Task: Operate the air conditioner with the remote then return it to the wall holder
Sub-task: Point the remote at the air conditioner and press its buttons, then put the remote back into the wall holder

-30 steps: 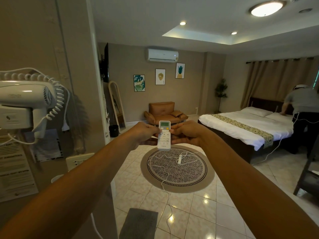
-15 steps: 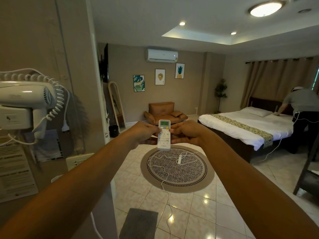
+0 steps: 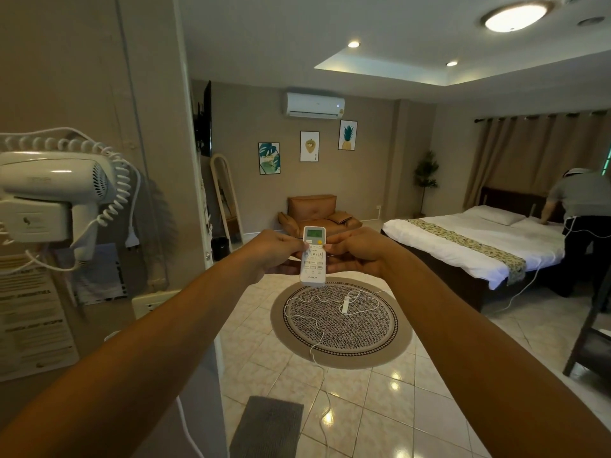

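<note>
I hold the remote (image 3: 313, 256) upright at arm's length in front of me, its lit screen at the top and its buttons facing me. My left hand (image 3: 277, 251) grips it from the left, fingers curled round its side and back, with the thumb lying on the upper buttons. My right hand (image 3: 355, 252) closes on it from the right, fingers wrapped behind, thumb tip resting on the buttons just under the yellow one. Both sets of fingers are pressed against the remote, pinching it between them.

High above my fingers and well beyond them, the air conditioner (image 3: 313, 105) hangs on the far wall, with three framed pictures (image 3: 309, 146) below it. Straight past my fingers sits a brown armchair (image 3: 315, 213). Below my fingers lies a round rug (image 3: 340, 322) on the tiled floor, with a white cable (image 3: 317, 325) strewn over it. Far left of my fingers a white hair dryer (image 3: 56, 183) sits in its wall mount. Far right of them stands a bed (image 3: 469, 239), where another person (image 3: 582, 206) leans over the pillows.
</note>
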